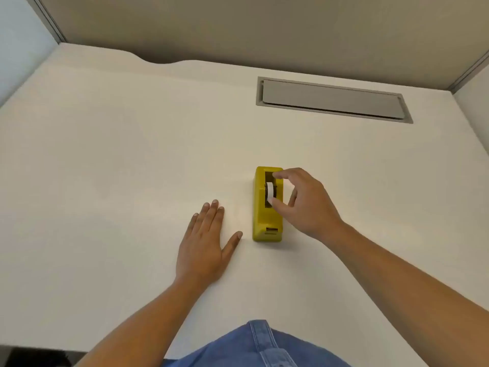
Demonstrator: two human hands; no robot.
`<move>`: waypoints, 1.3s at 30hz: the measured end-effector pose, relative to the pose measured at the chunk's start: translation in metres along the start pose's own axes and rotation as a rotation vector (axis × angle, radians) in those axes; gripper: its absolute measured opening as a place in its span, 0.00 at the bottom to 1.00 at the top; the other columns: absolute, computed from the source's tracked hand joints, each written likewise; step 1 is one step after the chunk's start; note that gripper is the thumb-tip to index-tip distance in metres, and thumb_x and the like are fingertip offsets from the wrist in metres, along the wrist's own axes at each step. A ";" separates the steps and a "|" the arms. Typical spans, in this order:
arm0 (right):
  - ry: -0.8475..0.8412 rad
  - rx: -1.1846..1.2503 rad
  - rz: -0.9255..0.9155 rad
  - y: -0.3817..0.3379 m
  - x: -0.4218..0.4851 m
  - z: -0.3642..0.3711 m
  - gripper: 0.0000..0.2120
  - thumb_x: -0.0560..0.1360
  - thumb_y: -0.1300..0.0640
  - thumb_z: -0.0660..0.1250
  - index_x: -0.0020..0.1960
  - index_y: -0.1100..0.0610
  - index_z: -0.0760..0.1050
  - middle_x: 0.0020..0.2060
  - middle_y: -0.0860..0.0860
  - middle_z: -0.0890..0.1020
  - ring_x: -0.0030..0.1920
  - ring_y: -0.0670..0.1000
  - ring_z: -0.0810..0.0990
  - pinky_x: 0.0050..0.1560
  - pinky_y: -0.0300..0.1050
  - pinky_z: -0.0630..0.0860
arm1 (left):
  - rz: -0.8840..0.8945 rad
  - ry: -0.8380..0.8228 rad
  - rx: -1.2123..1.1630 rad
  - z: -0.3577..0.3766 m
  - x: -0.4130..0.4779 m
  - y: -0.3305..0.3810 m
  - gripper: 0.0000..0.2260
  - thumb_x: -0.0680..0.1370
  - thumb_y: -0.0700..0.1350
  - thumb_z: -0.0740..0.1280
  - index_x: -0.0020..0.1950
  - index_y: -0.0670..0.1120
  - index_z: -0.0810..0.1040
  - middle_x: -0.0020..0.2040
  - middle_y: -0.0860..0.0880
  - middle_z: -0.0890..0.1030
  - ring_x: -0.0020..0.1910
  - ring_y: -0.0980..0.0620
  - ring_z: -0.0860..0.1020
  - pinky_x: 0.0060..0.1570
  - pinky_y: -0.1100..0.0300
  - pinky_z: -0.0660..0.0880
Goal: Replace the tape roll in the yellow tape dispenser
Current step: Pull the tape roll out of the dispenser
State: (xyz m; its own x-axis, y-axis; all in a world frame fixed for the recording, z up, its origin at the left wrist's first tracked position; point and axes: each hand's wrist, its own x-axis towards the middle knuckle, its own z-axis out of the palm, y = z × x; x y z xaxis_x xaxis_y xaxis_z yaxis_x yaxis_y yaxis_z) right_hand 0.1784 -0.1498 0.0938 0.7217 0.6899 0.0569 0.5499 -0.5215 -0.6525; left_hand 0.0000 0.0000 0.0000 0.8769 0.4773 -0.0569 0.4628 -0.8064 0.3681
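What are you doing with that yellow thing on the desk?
A person is working on a yellow plastic tape dispenser that sits on a white desk. The right hand reaches over it, with the thumb and a finger pinching the small white tape roll that sits in the dispenser's slot. The roll is not out yet. The left hand lies flat and open on the desk beside the dispenser, not touching it. No spare roll shows on the desk.

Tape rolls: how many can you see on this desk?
1. A white tape roll sits in the slot of the yellow tape dispenser, with the right hand reaching onto it. No spare roll shows on the desk; one may lie out of view.
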 end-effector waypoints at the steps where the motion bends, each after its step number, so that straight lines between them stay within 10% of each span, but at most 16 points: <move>1: -0.036 -0.034 -0.006 -0.002 0.003 0.001 0.23 0.70 0.46 0.71 0.64 0.45 0.72 0.60 0.41 0.75 0.35 0.42 0.78 0.44 0.39 0.74 | -0.002 0.004 0.000 -0.001 0.000 0.000 0.35 0.79 0.69 0.43 0.79 0.49 0.54 0.81 0.52 0.53 0.79 0.55 0.48 0.76 0.57 0.44; 8: -0.221 -0.171 0.066 -0.007 0.014 0.001 0.40 0.69 0.51 0.75 0.74 0.45 0.57 0.68 0.42 0.74 0.51 0.52 0.79 0.55 0.49 0.76 | 0.024 0.048 0.032 0.001 0.000 -0.002 0.34 0.79 0.68 0.44 0.79 0.49 0.55 0.80 0.52 0.55 0.79 0.55 0.49 0.75 0.57 0.45; 16: -0.276 -0.306 0.027 -0.009 0.025 -0.002 0.33 0.71 0.52 0.71 0.72 0.45 0.61 0.65 0.45 0.77 0.60 0.54 0.76 0.53 0.50 0.76 | 0.019 0.055 0.039 0.003 0.000 -0.002 0.34 0.79 0.68 0.44 0.79 0.49 0.55 0.81 0.52 0.54 0.79 0.55 0.49 0.75 0.57 0.45; 39: -0.284 -0.343 -0.001 -0.014 0.044 -0.002 0.19 0.68 0.58 0.72 0.59 0.52 0.76 0.51 0.50 0.81 0.48 0.51 0.77 0.47 0.50 0.79 | 0.024 0.061 0.043 0.002 0.000 -0.002 0.34 0.79 0.68 0.44 0.79 0.49 0.55 0.80 0.52 0.55 0.79 0.56 0.48 0.75 0.57 0.44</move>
State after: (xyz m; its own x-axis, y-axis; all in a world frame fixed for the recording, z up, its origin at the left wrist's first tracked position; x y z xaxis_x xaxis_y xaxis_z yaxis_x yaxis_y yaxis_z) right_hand 0.2038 -0.1132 0.1072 0.6036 0.7759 -0.1835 0.6927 -0.6243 -0.3610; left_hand -0.0007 0.0009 -0.0021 0.8789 0.4770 0.0087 0.4481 -0.8316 0.3282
